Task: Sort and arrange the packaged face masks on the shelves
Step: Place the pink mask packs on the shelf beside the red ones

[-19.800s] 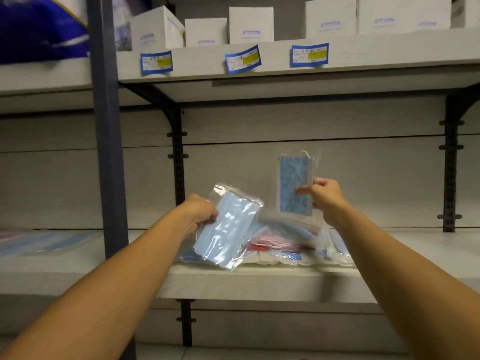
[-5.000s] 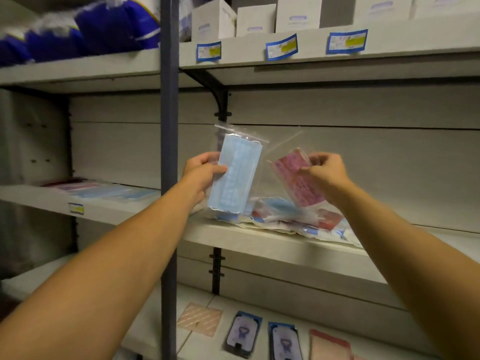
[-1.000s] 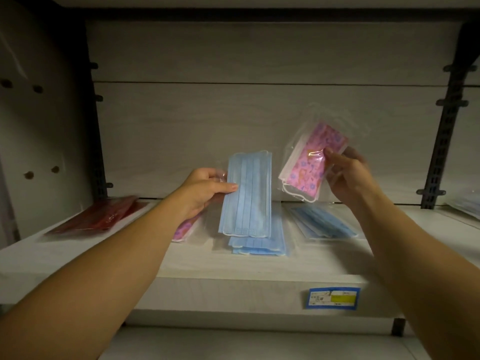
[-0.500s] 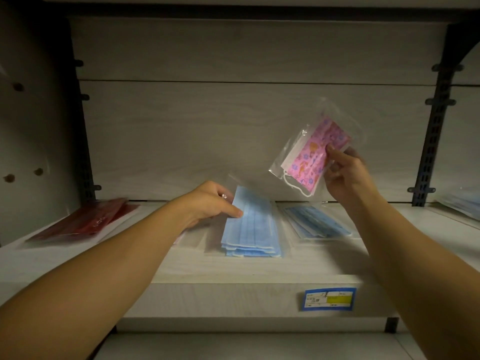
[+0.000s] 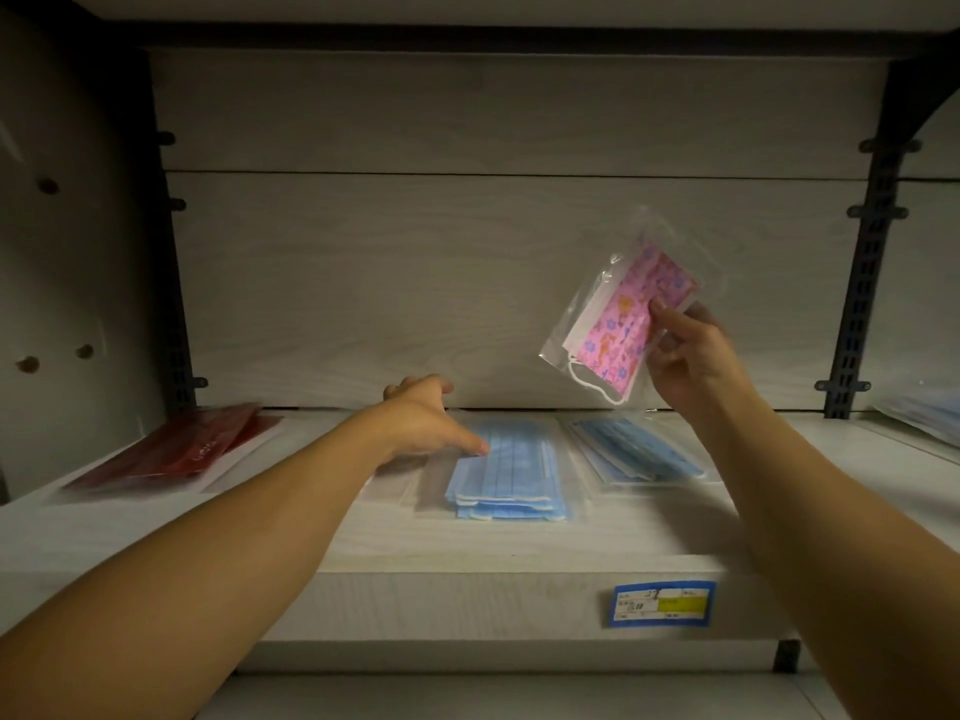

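A stack of plain light-blue packaged masks (image 5: 506, 472) lies flat at the middle of the wooden shelf (image 5: 467, 550). My left hand (image 5: 423, 420) hovers over the stack's left edge, fingers spread and relaxed, its thumb tip touching the top pack. My right hand (image 5: 688, 358) is raised above the shelf and pinches a clear bag with a pink patterned mask (image 5: 626, 324), tilted, white ear loop hanging at its lower end. Patterned blue packs (image 5: 636, 449) lie right of the plain blue stack. Red packs (image 5: 179, 452) lie at the shelf's left end.
More blue packs (image 5: 922, 415) lie on the neighbouring shelf section at the far right, past a dark slotted upright (image 5: 865, 283). A blue and yellow price label (image 5: 662, 604) is stuck on the shelf's front edge. A pegboard side panel (image 5: 57, 283) closes off the left.
My left hand has laid the plain blue pack flat on the blue stack and let go of it. My right hand still holds the pink mask bag up, almost unmoved.
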Action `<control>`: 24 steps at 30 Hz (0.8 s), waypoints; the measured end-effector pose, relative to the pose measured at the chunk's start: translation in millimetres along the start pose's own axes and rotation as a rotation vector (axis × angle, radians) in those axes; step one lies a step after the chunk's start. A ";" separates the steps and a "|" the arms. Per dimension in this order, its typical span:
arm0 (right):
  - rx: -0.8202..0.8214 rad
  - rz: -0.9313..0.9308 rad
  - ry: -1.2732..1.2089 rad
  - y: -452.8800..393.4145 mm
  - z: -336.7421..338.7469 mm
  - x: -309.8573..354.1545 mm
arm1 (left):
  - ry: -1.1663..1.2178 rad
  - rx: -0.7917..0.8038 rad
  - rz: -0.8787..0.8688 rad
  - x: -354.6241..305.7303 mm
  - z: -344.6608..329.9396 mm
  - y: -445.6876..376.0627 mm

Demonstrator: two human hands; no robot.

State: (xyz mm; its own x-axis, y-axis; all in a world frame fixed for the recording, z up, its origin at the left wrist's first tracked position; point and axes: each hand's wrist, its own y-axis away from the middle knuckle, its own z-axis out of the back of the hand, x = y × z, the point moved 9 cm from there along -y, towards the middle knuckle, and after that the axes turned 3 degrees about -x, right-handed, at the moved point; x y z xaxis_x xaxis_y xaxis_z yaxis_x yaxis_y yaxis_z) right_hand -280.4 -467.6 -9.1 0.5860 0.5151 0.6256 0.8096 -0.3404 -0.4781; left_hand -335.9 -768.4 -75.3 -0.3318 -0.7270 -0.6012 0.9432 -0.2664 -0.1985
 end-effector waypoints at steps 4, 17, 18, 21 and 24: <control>-0.011 -0.022 0.011 8.6 -10.3 -2.3 | 0.004 -0.134 -0.132 -9.4 21.0 3.2; -0.015 -0.194 0.146 31.6 -106.1 -92.7 | -0.321 -0.349 -0.186 71.9 150.9 32.8; -0.034 -0.206 0.154 34.7 -113.7 -103.1 | -0.339 -0.373 -0.178 82.7 157.7 35.6; -0.079 -0.251 0.176 38.7 -139.3 -131.0 | -0.404 -0.441 -0.178 108.8 169.8 41.6; -0.091 -0.297 0.202 42.0 -165.7 -158.8 | -0.451 -0.473 -0.217 117.9 175.2 43.2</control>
State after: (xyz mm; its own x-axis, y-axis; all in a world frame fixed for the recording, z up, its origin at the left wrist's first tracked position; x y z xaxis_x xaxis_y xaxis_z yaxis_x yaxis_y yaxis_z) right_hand -333.9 -694.0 -26.3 0.3123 0.4390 0.8425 0.9397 -0.2727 -0.2062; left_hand -337.0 -976.5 -19.1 -0.3917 -0.9079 -0.1491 0.7263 -0.2056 -0.6559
